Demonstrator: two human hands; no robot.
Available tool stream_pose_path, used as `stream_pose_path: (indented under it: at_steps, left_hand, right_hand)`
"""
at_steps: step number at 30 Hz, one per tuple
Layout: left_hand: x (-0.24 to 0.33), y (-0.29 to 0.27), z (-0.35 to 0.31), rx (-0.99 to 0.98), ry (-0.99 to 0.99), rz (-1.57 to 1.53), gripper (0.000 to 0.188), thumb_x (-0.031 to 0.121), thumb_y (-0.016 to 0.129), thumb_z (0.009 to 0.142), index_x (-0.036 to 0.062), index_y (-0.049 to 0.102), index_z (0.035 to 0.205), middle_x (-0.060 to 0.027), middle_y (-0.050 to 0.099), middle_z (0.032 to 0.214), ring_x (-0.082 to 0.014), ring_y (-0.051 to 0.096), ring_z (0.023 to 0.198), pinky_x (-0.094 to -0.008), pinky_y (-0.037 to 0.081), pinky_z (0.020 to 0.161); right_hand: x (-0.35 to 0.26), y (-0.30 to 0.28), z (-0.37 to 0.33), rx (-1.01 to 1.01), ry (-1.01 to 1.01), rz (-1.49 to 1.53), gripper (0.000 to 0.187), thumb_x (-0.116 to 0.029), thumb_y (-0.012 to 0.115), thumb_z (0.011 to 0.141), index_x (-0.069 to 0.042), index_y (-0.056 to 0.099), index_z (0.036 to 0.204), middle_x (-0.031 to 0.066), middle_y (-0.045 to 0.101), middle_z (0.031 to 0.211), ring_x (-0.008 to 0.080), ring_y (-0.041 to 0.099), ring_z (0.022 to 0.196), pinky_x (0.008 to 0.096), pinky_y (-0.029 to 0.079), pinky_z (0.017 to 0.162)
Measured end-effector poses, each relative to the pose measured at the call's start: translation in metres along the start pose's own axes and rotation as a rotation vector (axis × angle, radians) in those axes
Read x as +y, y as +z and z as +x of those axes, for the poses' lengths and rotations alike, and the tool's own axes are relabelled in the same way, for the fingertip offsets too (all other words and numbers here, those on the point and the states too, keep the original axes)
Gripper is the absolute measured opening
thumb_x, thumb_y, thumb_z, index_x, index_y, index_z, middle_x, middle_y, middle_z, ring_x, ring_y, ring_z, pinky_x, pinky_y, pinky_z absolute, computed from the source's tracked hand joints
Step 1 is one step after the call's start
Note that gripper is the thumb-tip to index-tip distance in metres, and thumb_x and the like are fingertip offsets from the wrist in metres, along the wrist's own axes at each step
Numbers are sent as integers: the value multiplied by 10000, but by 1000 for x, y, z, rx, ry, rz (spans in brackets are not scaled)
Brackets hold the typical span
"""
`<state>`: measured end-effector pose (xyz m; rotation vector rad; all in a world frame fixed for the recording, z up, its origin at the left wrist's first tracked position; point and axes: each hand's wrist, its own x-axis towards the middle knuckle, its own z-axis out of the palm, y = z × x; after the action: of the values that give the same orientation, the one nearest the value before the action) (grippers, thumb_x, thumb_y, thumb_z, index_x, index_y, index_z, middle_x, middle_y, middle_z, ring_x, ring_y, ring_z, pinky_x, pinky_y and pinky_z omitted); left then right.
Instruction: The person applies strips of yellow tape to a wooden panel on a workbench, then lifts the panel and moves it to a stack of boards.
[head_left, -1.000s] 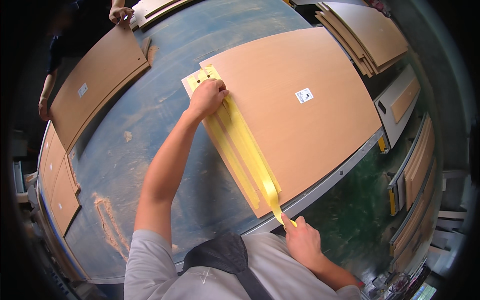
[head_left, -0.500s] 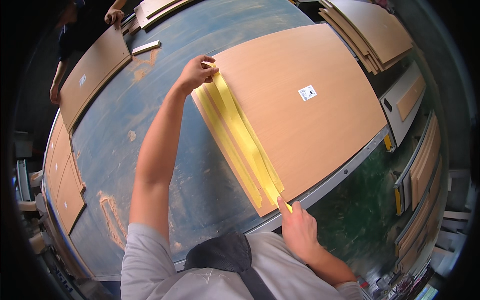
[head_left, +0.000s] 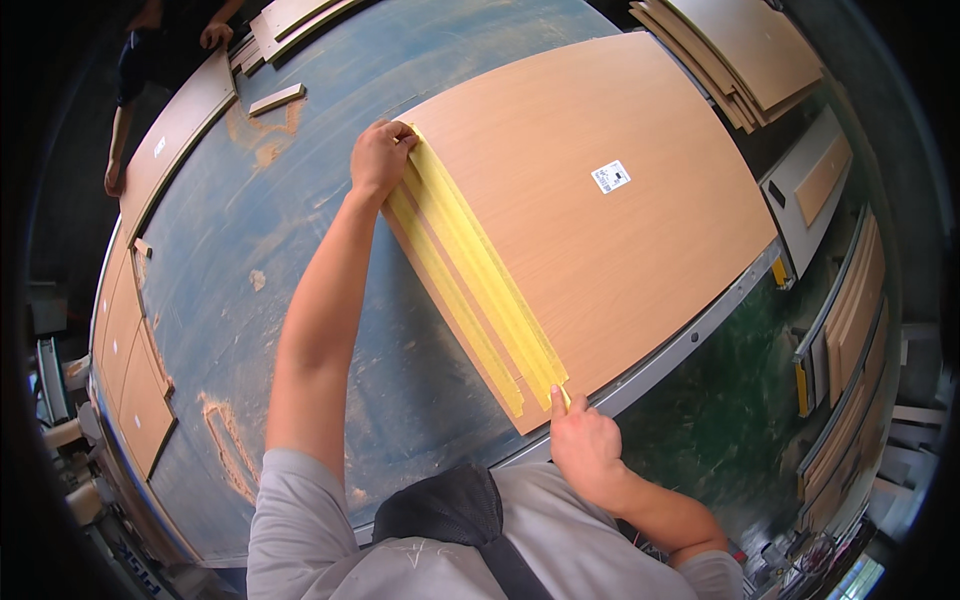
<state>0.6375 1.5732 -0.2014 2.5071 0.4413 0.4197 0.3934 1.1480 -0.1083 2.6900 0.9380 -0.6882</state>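
A large light-wood panel (head_left: 620, 270) lies flat on the blue work table, a white label on its face. Strips of yellow tape (head_left: 495, 290) run along its left side, two of them close together or overlapping. A narrower yellow strip (head_left: 448, 290) lies nearer the left edge, with bare wood between. At the far end, my left hand (head_left: 383, 158) is closed, fingertips pinching the tape against the panel's edge. My right hand (head_left: 588, 445) is at the near end, index finger and thumb on the tape's end; its other fingers are curled.
Wood panels (head_left: 185, 135) line the table's left edge, where another person's hands (head_left: 215, 36) rest. A small wood strip (head_left: 277, 99) and sawdust (head_left: 228, 445) lie on the table. Stacked boards (head_left: 745, 50) stand at the far right; more boards (head_left: 850, 290) are racked at the right.
The top tape strip, raised and slack before, now lies straight and flat against the panel. My left hand has lowered slightly left; my right hand has shifted a little left.
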Motion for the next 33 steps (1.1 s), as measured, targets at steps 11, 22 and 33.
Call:
stream_pose_path:
  at_steps: [11,22,33]
  left_hand:
    - [-14,-3,2,-9,-19,107,278,243,742,939,94,746,1174,-118,738,1110,-341,693,1029,-446,543,899]
    - [-17,-14,-19,-341,318,426,775,574,470,1061,113,314,1664,-128,262,1741,-310,176,1626,-463,161,1324]
    - [92,-12,-228,-682,670,213,1106,838,362,927,24,252,1667,-181,251,1736,-325,193,1623,-453,123,1331]
  right_hand:
    - [6,-12,9,32,27,62,475,-152,618,957,-24,644,1413,115,651,909,217,734,738,316,597,590]
    - [8,-12,14,3,-13,119,454,-108,585,958,32,646,1385,155,681,918,258,736,706,357,591,581]
    - [29,-34,17,-44,136,583,356,-230,636,941,59,681,1145,286,719,938,466,725,828,534,595,758]
